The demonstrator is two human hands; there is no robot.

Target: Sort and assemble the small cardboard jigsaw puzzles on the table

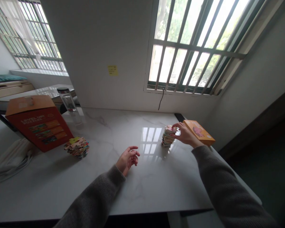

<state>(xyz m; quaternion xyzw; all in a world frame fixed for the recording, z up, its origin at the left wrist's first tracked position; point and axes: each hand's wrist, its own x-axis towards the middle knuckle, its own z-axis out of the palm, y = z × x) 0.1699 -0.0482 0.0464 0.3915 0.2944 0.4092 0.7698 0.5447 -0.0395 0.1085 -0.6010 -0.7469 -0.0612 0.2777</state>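
Observation:
My right hand (185, 134) reaches the top of a tall stack of jigsaw puzzle pieces (167, 136), its thumb and fingers pinching the top pieces. Just behind that hand lies a small orange puzzle box (199, 132) with a pink picture on its lid. My left hand (127, 160) hangs over the white marble table (97, 186), loosely open and holding nothing. A second, lower pile of puzzle pieces (77, 147) sits far to its left, beside a large red-orange puzzle box (39, 122) standing with its flap open.
A glass bottle with a black lid (67, 99) stands at the table's far left corner. A white cable bundle (11, 164) lies beyond the left edge. A wall and barred window (192, 47) rise behind the table, with a yellow sticky note (112, 70) on the wall.

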